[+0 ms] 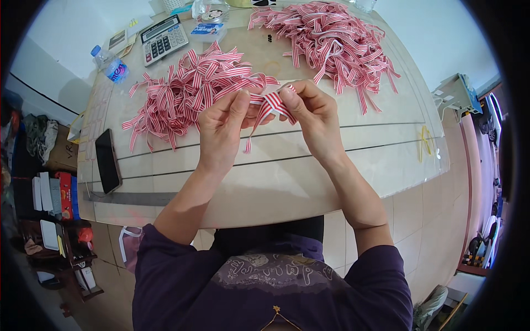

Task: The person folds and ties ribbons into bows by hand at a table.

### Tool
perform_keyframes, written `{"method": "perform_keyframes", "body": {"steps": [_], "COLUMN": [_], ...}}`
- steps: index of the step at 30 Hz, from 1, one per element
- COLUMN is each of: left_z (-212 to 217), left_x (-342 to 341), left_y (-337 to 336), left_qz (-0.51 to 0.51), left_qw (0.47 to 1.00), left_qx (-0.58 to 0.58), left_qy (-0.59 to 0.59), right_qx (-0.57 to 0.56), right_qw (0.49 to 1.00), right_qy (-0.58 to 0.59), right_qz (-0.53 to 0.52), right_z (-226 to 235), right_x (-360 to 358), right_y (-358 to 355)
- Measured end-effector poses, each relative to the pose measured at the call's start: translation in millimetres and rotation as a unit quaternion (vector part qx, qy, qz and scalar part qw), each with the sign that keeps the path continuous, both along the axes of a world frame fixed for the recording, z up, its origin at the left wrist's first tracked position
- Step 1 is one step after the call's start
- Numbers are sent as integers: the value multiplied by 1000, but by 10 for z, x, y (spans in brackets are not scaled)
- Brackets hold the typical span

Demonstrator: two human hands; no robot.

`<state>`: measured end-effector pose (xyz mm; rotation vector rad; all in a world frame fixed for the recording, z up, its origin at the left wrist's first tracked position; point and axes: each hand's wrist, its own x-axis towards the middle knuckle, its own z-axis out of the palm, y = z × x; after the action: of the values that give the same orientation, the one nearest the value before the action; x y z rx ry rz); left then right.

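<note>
Between my two hands, above the middle of the table, is a red-and-white striped ribbon [271, 103], folded over itself with one tail hanging down. My left hand [223, 118] pinches its left part between thumb and fingers. On the other side my right hand [314, 113] grips the fold, thumb pressed on top. Just beyond my left hand lies a heap of striped ribbon bows [190, 91]. Farther back to the right spreads a larger pile of striped ribbons [337, 44]. My fingers partly cover the held ribbon, so its exact folding is hard to see.
On the table [265, 187] a black phone [107, 161] lies at the left edge. Behind it are a water bottle [110, 64], a calculator [164, 40] and a blue-and-white box [208, 30]. A yellow strip [424, 142] lies near the right edge.
</note>
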<state>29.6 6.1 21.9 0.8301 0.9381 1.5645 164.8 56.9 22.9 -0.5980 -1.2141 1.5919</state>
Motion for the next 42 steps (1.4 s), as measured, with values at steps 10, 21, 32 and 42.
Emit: {"method": "perform_keyframes", "body": {"steps": [10, 21, 32, 42], "left_z": [-46, -129, 81, -48], "left_x": [52, 99, 5, 56], "left_y": [-21, -79, 68, 1], "left_qz": [42, 168, -98, -156], "left_qw": [971, 960, 981, 972], "left_qx": [6, 37, -130, -143], "left_qy": [237, 221, -103, 101], "right_qx": [45, -46, -119, -89], "right_qw": [992, 993, 990, 983], "right_qy": [-113, -86, -78, -147], "right_qz": [-18, -61, 19, 60], "right_z": [-68, -6, -12, -47], "right_x": [48, 72, 403, 454], "right_y": [30, -6, 210, 142]}}
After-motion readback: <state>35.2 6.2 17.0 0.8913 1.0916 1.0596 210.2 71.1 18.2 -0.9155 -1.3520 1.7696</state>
